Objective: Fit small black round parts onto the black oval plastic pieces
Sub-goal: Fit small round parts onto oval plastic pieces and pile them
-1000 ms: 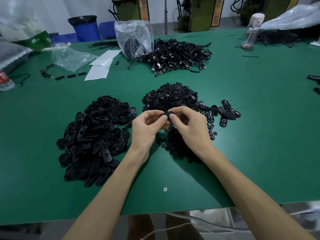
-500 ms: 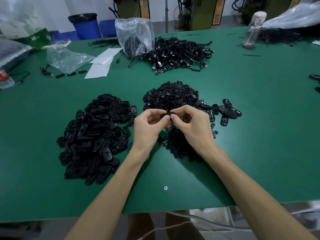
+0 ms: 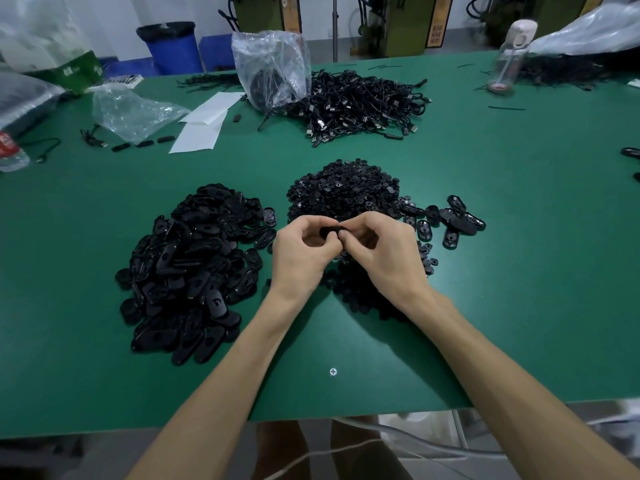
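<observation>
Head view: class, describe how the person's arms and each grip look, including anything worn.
The left grip and right grip are bare hands: no gloves, rings, watch or wristbands show. The left forearm and right forearm are uncovered to the frame edge; no sleeves are visible.

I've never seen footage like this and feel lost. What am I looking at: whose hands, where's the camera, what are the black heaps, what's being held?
No machine here: a person works with bare hands, and the picture comes from a camera worn on their head, looking down. The left hand and right hand meet above a green table and together pinch a small black piece; the fingers hide which kind it is. Left of the hands lies a heap of oval plastic pieces; behind them, a heap of small round parts. A few loose ovals lie to the right. Farther back: a tangle of black cables and a clear plastic bag.
</observation>
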The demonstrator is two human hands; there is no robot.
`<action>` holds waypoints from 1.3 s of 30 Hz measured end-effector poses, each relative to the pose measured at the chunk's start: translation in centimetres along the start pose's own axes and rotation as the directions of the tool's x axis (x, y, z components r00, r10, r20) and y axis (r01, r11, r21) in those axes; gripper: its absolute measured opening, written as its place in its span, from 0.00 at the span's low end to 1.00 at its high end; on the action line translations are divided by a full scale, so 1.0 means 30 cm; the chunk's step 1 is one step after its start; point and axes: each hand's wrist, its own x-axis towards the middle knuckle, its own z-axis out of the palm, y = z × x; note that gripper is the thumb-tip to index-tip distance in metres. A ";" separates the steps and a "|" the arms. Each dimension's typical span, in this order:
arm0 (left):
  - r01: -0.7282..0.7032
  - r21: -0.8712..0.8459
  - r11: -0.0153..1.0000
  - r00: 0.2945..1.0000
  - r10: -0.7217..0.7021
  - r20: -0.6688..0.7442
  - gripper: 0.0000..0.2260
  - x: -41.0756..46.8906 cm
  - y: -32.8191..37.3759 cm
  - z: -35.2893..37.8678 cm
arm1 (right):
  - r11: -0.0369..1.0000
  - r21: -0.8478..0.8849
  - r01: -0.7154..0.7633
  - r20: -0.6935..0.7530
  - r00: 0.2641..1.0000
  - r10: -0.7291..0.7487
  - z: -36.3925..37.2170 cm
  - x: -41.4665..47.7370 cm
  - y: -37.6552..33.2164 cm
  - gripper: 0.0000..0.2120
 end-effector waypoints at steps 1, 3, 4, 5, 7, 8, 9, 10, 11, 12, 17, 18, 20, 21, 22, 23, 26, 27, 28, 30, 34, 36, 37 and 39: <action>0.004 -0.011 1.000 1.000 -0.004 0.000 0.07 -0.001 0.001 0.000 | 1.000 0.008 -0.002 -0.002 1.000 0.002 -0.001 0.000 -0.001 0.05; 0.019 -0.073 0.997 1.000 -0.018 0.009 0.07 0.000 0.005 -0.003 | 1.000 0.009 -0.010 -0.016 1.000 0.010 -0.005 0.003 -0.002 0.04; 0.032 -0.116 0.993 0.999 -0.030 0.022 0.07 0.002 0.007 -0.007 | 1.000 0.009 -0.014 -0.027 1.000 0.015 -0.007 0.006 -0.001 0.04; 0.044 -0.152 0.987 0.999 -0.039 0.036 0.07 0.002 0.011 -0.012 | 1.000 0.009 -0.016 -0.040 0.999 0.017 -0.009 0.008 0.000 0.04; 0.068 -0.199 0.978 0.997 -0.060 0.049 0.08 0.001 0.022 -0.018 | 1.000 -0.002 -0.014 -0.062 0.998 0.014 -0.012 0.011 -0.001 0.04; 0.079 -0.213 0.974 0.996 -0.070 0.050 0.09 0.000 0.025 -0.019 | 1.000 -0.009 -0.015 -0.066 0.998 0.015 -0.011 0.011 -0.001 0.04; 0.085 -0.217 0.972 0.996 -0.076 0.049 0.09 0.000 0.026 -0.020 | 1.000 -0.015 -0.016 -0.065 0.998 0.015 -0.011 0.010 -0.001 0.04; 0.085 -0.216 0.973 0.996 -0.077 0.048 0.09 0.000 0.025 -0.018 | 1.000 -0.020 -0.014 -0.062 0.998 0.013 -0.011 0.010 -0.002 0.04; 0.083 -0.211 0.974 0.996 -0.075 0.045 0.08 -0.002 0.024 -0.016 | 1.000 -0.022 -0.010 -0.058 0.998 0.009 -0.011 0.009 -0.002 0.04; 0.079 -0.205 0.976 0.997 -0.072 0.041 0.08 -0.002 0.023 -0.015 | 1.000 -0.021 -0.008 -0.056 0.998 0.007 -0.011 0.009 -0.001 0.04; 0.036 -0.169 0.985 0.999 -0.035 0.009 0.07 -0.006 0.018 -0.011 | 1.000 -0.010 -0.020 -0.061 0.998 0.019 -0.009 0.011 0.005 0.03; 0.011 -0.148 0.989 1.000 -0.010 0.007 0.07 -0.008 0.018 -0.009 | 1.000 -0.009 -0.018 -0.065 0.998 0.017 -0.010 0.012 0.005 0.03; -0.057 -0.078 0.995 0.998 0.057 0.002 0.07 -0.010 0.021 -0.004 | 0.999 -0.028 -0.023 -0.106 0.994 0.020 -0.018 0.020 0.007 0.03; -0.089 -0.025 0.996 0.996 0.089 -0.015 0.07 -0.013 0.025 -0.002 | 0.998 -0.045 -0.037 -0.156 0.987 0.030 -0.027 0.027 0.010 0.04; -0.116 0.043 0.992 0.992 0.118 -0.050 0.08 -0.017 0.031 -0.003 | 0.997 -0.051 -0.063 -0.228 0.972 0.050 -0.039 0.035 0.016 0.04; -0.135 0.134 0.982 0.984 0.149 -0.100 0.10 -0.020 0.037 -0.009 | 0.994 -0.041 -0.099 -0.310 0.947 0.082 -0.054 0.044 0.024 0.04; -0.087 0.549 0.831 0.946 0.242 -0.217 0.15 -0.010 0.037 -0.058 | 0.972 -0.016 -0.235 -0.482 0.853 0.199 -0.100 0.067 0.057 0.05; -0.028 0.668 0.744 0.942 0.243 -0.230 0.15 0.000 0.029 -0.080 | 0.960 -0.037 -0.278 -0.501 0.836 0.223 -0.112 0.072 0.069 0.06; 0.033 0.746 0.665 0.946 0.221 -0.239 0.15 0.010 0.019 -0.099 | 0.946 -0.062 -0.317 -0.512 0.824 0.242 -0.124 0.076 0.081 0.07; 0.122 0.831 0.543 0.959 0.152 -0.240 0.13 0.021 0.006 -0.116 | 0.915 -0.109 -0.388 -0.517 0.809 0.281 -0.143 0.081 0.103 0.09; 0.151 0.901 0.407 0.972 0.106 -0.210 0.08 0.018 -0.008 -0.103 | 0.862 -0.213 -0.461 -0.500 0.809 0.309 -0.166 0.076 0.123 0.12; 0.151 0.895 0.421 0.966 0.131 -0.225 0.07 0.019 -0.008 -0.100 | 0.840 -0.260 -0.477 -0.484 0.817 0.314 -0.171 0.073 0.127 0.13; 0.145 0.889 0.435 0.961 0.151 -0.231 0.07 0.018 -0.007 -0.100 | 0.828 -0.274 -0.489 -0.481 0.815 0.322 -0.173 0.073 0.130 0.13; 0.121 0.884 0.451 0.960 0.174 -0.220 0.08 0.016 -0.002 -0.100 | 0.809 -0.287 -0.513 -0.479 0.808 0.343 -0.177 0.073 0.135 0.14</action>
